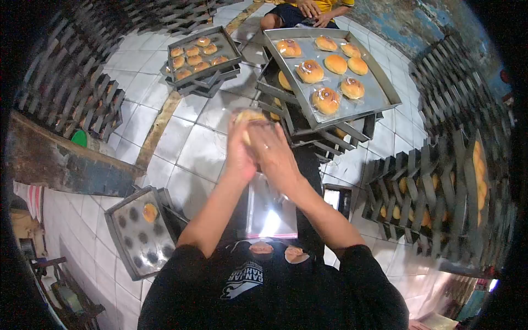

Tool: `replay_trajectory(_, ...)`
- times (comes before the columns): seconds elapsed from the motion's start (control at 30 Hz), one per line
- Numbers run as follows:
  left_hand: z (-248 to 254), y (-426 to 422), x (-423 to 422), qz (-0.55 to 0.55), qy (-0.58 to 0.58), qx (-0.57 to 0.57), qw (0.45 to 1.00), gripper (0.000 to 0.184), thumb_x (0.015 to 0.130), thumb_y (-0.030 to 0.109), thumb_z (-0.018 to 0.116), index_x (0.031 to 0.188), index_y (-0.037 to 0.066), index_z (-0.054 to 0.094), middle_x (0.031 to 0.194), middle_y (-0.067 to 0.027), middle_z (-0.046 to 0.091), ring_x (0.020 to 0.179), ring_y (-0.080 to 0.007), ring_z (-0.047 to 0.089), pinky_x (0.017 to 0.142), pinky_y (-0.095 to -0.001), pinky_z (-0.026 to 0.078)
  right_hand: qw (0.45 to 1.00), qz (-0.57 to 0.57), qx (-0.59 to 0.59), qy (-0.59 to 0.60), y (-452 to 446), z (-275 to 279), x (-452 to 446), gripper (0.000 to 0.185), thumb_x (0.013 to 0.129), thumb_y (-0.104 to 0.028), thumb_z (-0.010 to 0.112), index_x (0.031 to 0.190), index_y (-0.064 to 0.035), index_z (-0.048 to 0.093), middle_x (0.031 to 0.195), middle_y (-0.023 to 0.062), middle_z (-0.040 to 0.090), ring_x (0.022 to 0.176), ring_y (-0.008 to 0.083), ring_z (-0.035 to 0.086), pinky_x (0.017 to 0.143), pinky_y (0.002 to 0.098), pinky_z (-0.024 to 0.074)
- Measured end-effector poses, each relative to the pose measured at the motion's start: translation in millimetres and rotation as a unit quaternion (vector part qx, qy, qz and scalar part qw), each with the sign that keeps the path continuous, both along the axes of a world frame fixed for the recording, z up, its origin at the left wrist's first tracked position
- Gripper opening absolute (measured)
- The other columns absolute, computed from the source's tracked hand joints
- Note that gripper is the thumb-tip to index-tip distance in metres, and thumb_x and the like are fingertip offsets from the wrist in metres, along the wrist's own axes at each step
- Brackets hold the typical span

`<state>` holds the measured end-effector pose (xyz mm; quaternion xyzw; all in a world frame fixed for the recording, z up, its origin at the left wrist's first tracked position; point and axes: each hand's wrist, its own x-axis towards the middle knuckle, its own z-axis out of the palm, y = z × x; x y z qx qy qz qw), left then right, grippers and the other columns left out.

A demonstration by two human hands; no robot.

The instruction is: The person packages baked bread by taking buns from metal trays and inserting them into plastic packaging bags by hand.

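Note:
In front of my body, both hands are closed around a golden bun (250,116), which is blurred and partly covered by the fingers. Clear plastic seems to surround it. My left hand (240,148) holds it from the left side, and my right hand (270,146) lies over its right side. Below the hands, a stack of clear plastic bags (270,206) rests on my lap, shining in the light. Ahead to the right, a large metal tray (357,113) bears several buns (335,64), some in clear wrappers, on top of other stacked trays.
A smaller tray (234,52) of wrapped buns stands ahead left. At lower left, another tray (122,242) carries one bun (149,213). Stacked trays (410,192) with buns rise on the right. Another person (308,11) sits beyond the large tray on the tiled floor (192,143).

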<state>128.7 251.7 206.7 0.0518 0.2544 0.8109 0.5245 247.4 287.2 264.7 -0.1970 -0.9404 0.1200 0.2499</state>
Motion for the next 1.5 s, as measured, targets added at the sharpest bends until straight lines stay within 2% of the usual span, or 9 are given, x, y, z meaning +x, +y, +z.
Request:
replay_trajectory(0.3,12,-2,-7,-0.074,-0.117,0.026,0.990,0.065,0.105,0.059,0.040,0.135,0.002,0.054,0.130,-0.0181,0.062,0.120,-0.0366,0.062,0.101,-0.0533,0.053,0.956,0.114,-0.253,0.090,-18,6,14,0.007,0.089,-0.004,0.067,0.093,-0.0030,0.061,0.096,0.0123,0.064,0.090,0.0318,0.063,0.084,0.0424,0.0501)
replay_trajectory(0.4,8,-12,-20,-0.004,0.158,0.000,0.987,0.062,0.107,0.057,0.039,0.132,0.003,0.055,0.130,-0.0189,0.062,0.122,-0.0373,0.061,0.107,-0.0564,0.049,0.659,0.359,-0.661,0.014,-42,37,43,0.014,0.089,-0.004,0.070,0.081,-0.0066,0.059,0.088,0.0067,0.063,0.083,0.0214,0.060,0.076,0.0361,0.0494)
replay_trajectory(0.5,-3,-21,-47,-0.002,-0.080,-0.028,0.996,0.058,0.107,0.056,0.040,0.130,0.005,0.056,0.129,-0.0175,0.063,0.122,-0.0359,0.061,0.108,-0.0547,0.048,0.597,0.420,-0.684,0.013,-46,42,61,0.012,0.089,-0.009,0.076,0.091,-0.0052,0.064,0.099,0.0095,0.067,0.084,0.0220,0.065,0.079,0.0356,0.0514)
replay_trajectory(0.57,2,-48,-33,-0.021,-0.117,-0.028,0.992,0.057,0.107,0.055,0.041,0.130,0.006,0.056,0.129,-0.0170,0.064,0.121,-0.0347,0.062,0.106,-0.0524,0.050,0.935,-0.037,-0.345,0.076,-31,9,45,0.020,0.084,-0.005,0.078,0.100,-0.0024,0.067,0.104,0.0109,0.067,0.091,0.0243,0.067,0.082,0.0369,0.0536)
replay_trajectory(0.67,18,-71,-4,-0.131,-0.102,-0.057,0.984,0.052,0.107,0.050,0.044,0.129,0.006,0.059,0.128,-0.0150,0.065,0.120,-0.0282,0.063,0.103,-0.0450,0.052,0.984,0.010,-0.056,0.172,-28,17,34,0.036,0.075,-0.001,0.081,0.108,-0.0016,0.068,0.109,0.0125,0.066,0.100,0.0310,0.066,0.085,0.0380,0.0551)
replay_trajectory(1.03,12,-45,-10,0.073,0.423,-0.132,0.893,0.031,0.105,0.028,0.060,0.099,0.001,0.073,0.090,-0.0020,0.072,0.081,-0.0094,0.064,0.076,-0.0253,0.051,0.974,-0.040,-0.156,0.161,7,6,22,0.029,0.103,-0.022,0.060,0.088,0.0030,0.063,0.070,0.0114,0.059,0.060,0.0218,0.055,0.061,0.0366,0.0457)
replay_trajectory(1.17,19,-35,-23,0.107,0.299,-0.201,0.927,0.030,0.103,0.024,0.064,0.087,-0.001,0.070,0.081,-0.0008,0.064,0.076,-0.0106,0.058,0.073,-0.0253,0.047,0.894,-0.107,-0.388,0.195,43,-8,10,0.037,0.104,-0.029,0.060,0.076,-0.0057,0.060,0.064,-0.0065,0.050,0.056,0.0063,0.043,0.051,0.0273,0.0326)
replay_trajectory(1.3,26,-78,-20,0.156,0.572,-0.241,0.768,0.029,0.100,0.021,0.067,0.083,-0.003,0.069,0.094,-0.0077,0.061,0.092,-0.0141,0.058,0.081,-0.0292,0.047,0.818,-0.090,-0.551,0.137,26,-39,51,0.030,0.104,-0.031,0.061,0.083,-0.0096,0.064,0.065,-0.0034,0.058,0.049,0.0043,0.047,0.044,0.0221,0.0364)
replay_trajectory(1.5,-19,-97,-5,0.033,0.205,-0.216,0.954,0.019,0.096,0.011,0.065,0.086,-0.004,0.070,0.095,-0.0049,0.066,0.087,-0.0125,0.059,0.081,-0.0279,0.045,0.633,-0.151,-0.744,0.153,-41,-70,68,0.022,0.102,-0.022,0.064,0.090,-0.0029,0.066,0.086,0.0099,0.073,0.068,0.0152,0.067,0.061,0.0274,0.0552)
